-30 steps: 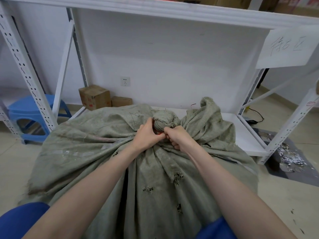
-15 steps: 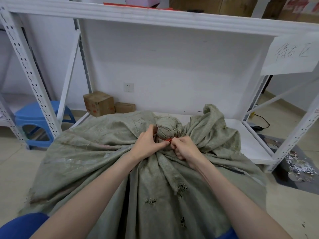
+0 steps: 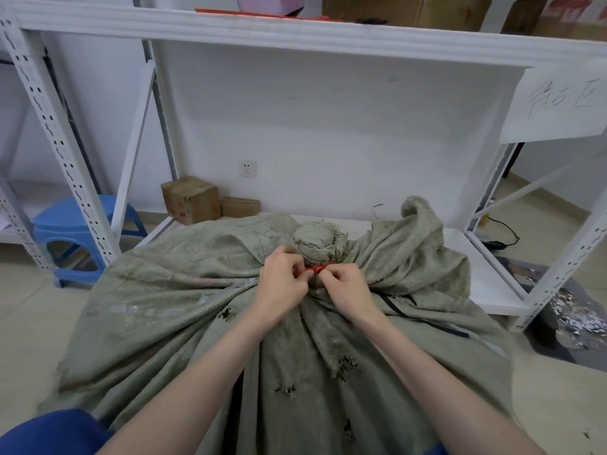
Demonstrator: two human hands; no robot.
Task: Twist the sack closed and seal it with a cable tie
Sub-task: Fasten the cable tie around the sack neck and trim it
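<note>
Got bulky grey-green woven sack [image 3: 197,307] slumped on floor, top draped over front edge of low white rack shelf [image 3: 486,274]. Neck twisted into tight ball-shaped knob [image 3: 320,241] near middle of that edge. Short stretch of thin red cable tie [image 3: 317,269] showing at near base of knob. Left hand [image 3: 284,285] and right hand [image 3: 348,290] side by side, fingers curled, both pinching tie. Blue plastic stool [image 3: 75,221] and brown cardboard boxes [image 3: 190,200] off shelf's back-left corner.

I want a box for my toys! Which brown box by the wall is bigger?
The left cardboard box, the one with red marks, nearer the blue stool. The box to its right is lower and flatter.
</note>
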